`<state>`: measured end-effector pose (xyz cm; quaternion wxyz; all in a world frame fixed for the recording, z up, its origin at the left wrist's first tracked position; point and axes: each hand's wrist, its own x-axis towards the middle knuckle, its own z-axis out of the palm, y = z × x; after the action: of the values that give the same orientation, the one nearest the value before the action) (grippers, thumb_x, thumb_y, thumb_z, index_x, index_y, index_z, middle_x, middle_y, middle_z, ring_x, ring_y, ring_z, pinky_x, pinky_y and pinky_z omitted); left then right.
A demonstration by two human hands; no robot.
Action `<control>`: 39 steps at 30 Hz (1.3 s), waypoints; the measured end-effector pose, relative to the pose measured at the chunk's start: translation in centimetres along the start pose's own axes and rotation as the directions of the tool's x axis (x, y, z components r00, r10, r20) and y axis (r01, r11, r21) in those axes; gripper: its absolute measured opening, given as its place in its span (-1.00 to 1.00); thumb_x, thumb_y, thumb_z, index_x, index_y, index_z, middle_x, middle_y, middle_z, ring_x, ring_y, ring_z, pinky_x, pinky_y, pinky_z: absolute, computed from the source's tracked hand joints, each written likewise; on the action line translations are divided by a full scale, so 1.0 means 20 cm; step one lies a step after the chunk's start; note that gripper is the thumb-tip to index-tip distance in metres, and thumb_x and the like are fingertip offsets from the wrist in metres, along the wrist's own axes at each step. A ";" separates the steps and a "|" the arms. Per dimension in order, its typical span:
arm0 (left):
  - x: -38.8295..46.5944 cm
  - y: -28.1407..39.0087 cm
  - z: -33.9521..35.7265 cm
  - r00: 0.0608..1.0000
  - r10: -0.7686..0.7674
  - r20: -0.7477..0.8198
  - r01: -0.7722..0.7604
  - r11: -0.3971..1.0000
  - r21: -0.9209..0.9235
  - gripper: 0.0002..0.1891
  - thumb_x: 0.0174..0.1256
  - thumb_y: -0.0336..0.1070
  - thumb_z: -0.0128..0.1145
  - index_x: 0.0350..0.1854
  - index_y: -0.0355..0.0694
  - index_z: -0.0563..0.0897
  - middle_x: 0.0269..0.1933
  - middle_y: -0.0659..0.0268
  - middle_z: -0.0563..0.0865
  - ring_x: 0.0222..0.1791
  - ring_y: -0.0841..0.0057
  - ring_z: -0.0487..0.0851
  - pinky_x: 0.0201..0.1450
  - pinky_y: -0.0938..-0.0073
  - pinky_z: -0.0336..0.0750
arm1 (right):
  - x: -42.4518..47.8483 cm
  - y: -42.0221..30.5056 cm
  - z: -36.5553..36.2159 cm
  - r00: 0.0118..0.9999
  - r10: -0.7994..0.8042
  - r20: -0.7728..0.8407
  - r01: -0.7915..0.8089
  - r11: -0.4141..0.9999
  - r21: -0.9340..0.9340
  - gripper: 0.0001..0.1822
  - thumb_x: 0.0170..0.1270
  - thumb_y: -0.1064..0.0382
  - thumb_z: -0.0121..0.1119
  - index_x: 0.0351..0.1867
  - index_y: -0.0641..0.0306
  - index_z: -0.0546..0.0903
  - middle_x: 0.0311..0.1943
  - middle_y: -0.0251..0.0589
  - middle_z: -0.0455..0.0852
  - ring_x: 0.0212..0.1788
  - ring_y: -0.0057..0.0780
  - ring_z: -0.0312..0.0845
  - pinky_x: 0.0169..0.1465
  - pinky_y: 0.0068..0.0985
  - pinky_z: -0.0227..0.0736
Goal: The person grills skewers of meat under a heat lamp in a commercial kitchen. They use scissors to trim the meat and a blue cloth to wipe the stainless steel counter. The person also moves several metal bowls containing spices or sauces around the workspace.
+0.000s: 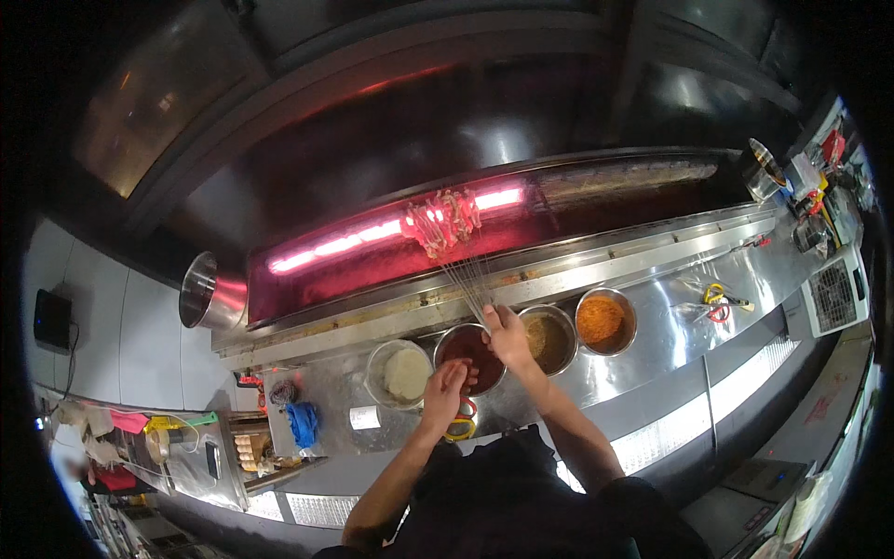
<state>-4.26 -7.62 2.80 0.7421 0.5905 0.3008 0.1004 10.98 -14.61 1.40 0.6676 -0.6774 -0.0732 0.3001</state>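
My right hand (508,338) is closed around the handle ends of a bunch of metal skewers (466,279). Meat pieces (441,222) on their far ends lie over the glowing grill (335,276). My left hand (447,391) hovers by the near left side of a steel bowl of dark red powder (482,363), fingers bent; whether it holds anything is unclear. To its left stands a container of pale powder (405,374). Right of the red one are a steel bowl of brown seasoning (548,339) and a steel bowl of orange powder (601,319).
Yellow-and-red scissors (461,423) lie at the counter's near edge, other scissors (717,302) farther right. A steel pot (227,300) stands left of the grill. A blue cloth (302,424), a scouring pad (283,393) and a paper slip (364,418) lie on the left counter.
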 end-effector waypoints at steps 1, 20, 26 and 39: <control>0.06 0.00 0.04 0.997 -0.032 -0.067 0.028 0.997 -0.070 -0.76 0.43 -0.25 0.05 -0.03 -0.29 0.59 -0.19 0.27 0.72 -0.26 0.61 0.66 -0.23 0.59 0.53 | -0.01 -0.01 0.01 0.998 0.063 0.018 -0.064 0.994 0.093 -0.61 0.48 -0.04 -0.11 -0.26 0.26 0.50 -0.67 -0.36 0.46 -0.72 -0.65 0.31 -0.69 -0.65 0.17; 0.53 -0.06 0.01 0.925 0.195 -0.326 -0.219 0.975 -0.039 -0.79 0.14 -0.29 0.37 -0.38 -0.37 0.69 -0.46 0.35 0.72 -0.46 0.66 0.61 -0.34 0.60 0.48 | 0.05 0.29 0.18 0.903 -0.391 -0.177 0.353 0.911 -0.213 -0.72 0.32 0.20 0.15 -0.38 0.43 0.45 -0.60 0.09 0.49 -0.58 -0.31 0.30 -0.43 -0.39 0.34; 0.49 -0.01 -0.04 0.945 0.116 -0.305 -0.175 0.969 -0.172 -0.81 0.15 -0.35 0.36 -0.32 -0.37 0.68 -0.40 0.36 0.72 -0.42 0.67 0.60 -0.29 0.62 0.47 | -0.06 0.11 0.26 0.872 -0.429 -0.234 0.305 0.853 -0.424 -0.70 0.32 0.19 0.14 -0.40 0.45 0.46 -0.56 0.16 0.51 -0.55 -0.06 0.39 -0.41 -0.27 0.34; 0.47 0.00 -0.04 0.977 0.036 -0.211 -0.088 0.966 -0.241 -0.87 0.23 -0.38 0.28 -0.26 -0.33 0.67 -0.37 0.39 0.70 -0.39 0.70 0.58 -0.30 0.66 0.43 | -0.12 0.04 0.26 0.892 -0.376 -0.250 0.269 0.887 -0.376 -0.64 0.35 0.14 0.07 -0.46 0.47 0.45 -0.52 0.29 0.50 -0.42 0.24 0.41 -0.37 -0.21 0.31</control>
<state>2.83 -2.13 -0.39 0.7719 0.4883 0.3419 0.2211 6.23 -11.34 1.78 0.5881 -0.7968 -0.1277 0.0546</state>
